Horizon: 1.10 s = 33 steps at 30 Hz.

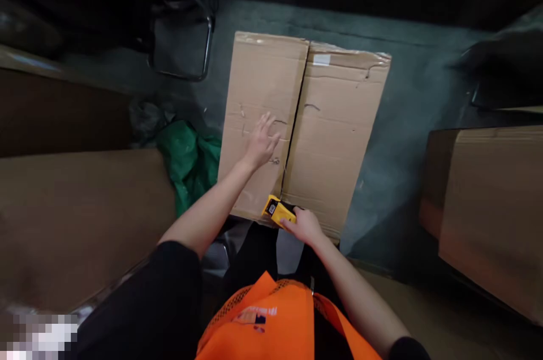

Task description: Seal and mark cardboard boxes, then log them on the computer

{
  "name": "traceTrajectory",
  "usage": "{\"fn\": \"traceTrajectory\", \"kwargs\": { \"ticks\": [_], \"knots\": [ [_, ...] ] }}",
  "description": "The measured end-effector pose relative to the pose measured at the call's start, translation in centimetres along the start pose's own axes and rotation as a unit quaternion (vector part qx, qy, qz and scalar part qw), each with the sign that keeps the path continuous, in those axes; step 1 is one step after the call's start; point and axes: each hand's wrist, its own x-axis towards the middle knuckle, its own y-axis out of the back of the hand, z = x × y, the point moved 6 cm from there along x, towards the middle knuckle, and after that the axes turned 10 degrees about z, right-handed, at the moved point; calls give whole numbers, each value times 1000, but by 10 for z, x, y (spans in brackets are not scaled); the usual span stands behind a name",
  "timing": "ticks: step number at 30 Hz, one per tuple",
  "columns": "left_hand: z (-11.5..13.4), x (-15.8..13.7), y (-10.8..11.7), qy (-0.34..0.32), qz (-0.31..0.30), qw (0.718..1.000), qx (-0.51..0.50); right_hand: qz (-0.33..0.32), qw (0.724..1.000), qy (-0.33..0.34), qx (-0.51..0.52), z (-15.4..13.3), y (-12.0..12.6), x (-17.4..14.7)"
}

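Observation:
A large brown cardboard box (335, 139) stands in front of me, its two top flaps folded in. A dark seam runs between them from the far edge to the near edge. My left hand (263, 142) rests on the left flap with its fingers spread. At the near edge of the box my right hand (307, 225) is closed around a yellow-and-black handheld tool (281, 213). The tool's head points left and lies by the near end of the seam. Its exact kind and its underside cannot be made out.
Large cardboard boxes stand at the left (85, 201) and at the right (492, 207). A green plastic bag (184, 159) lies left of the middle box. Farther back is a metal-framed chair (180, 46) on the grey floor (377, 184). A white label (321, 60) sits on the right flap.

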Motion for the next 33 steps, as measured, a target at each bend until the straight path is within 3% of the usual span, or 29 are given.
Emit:
{"fn": "traceTrajectory", "kwargs": {
  "ticks": [2,4,5,7,9,10,11,14,18,23,28,33],
  "knots": [
    [-21,-97,41,95,52,994,22,-10,1000,3,-15,1,-2,3],
    [-32,-198,70,235,117,963,61,-12,999,16,-27,1,-5,7],
    [-33,-246,76,323,145,933,69,-11,999,21,-31,1,-7,8],
    [-24,-330,68,508,182,841,49,-6,999,24,-35,1,-10,9],
    [-7,-386,38,646,199,737,-3,6,999,24,-41,0,-10,9],
    [1,-400,19,685,202,700,-33,15,998,29,-46,0,-8,9],
    [7,-407,1,705,205,676,-61,24,998,38,-51,-2,-5,8],
    [15,-405,-42,719,228,642,-139,49,995,71,-51,-7,8,8],
    [12,-394,-72,702,261,627,-214,73,992,94,-40,-16,23,10],
    [8,-398,-84,698,272,613,-251,68,994,77,-33,-25,22,11],
    [0,-405,-87,678,252,645,-247,75,995,62,-26,-24,8,11],
    [4,-408,-89,666,263,651,-253,81,995,51,-22,-20,-4,12]
  ]
}}
